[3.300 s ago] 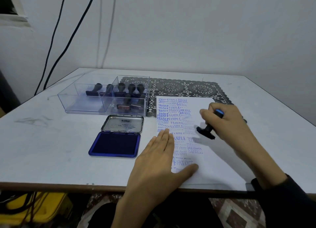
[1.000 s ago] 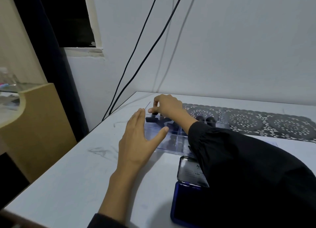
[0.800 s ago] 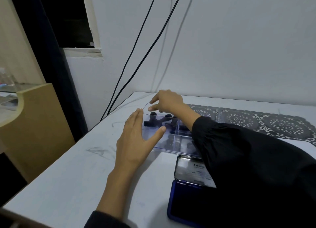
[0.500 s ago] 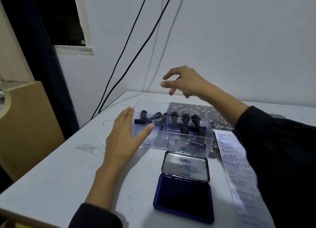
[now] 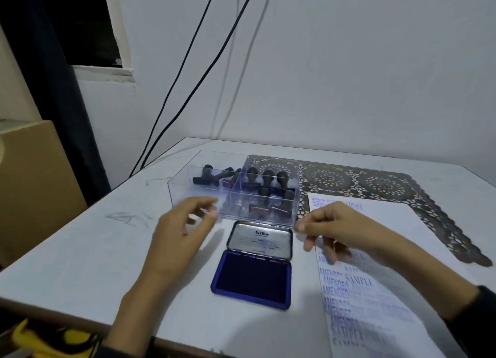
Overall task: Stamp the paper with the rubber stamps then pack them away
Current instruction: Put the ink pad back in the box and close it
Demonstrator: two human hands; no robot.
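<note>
As left hand [image 5: 177, 239] quits box [image 5: 185, 194] | right hand [image 5: 346, 228] down beside ink pad [image 5: 252, 277] | fingers [image 5: 319, 219] loosely curled, empty

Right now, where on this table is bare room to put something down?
Widest bare patch: the table left of the clear box and ink pad, out to the left edge. A narrow strip runs behind the box and lace mat along the wall. Crowded: the middle, where box, ink pad, paper, left hand and right hand sit close.
</note>
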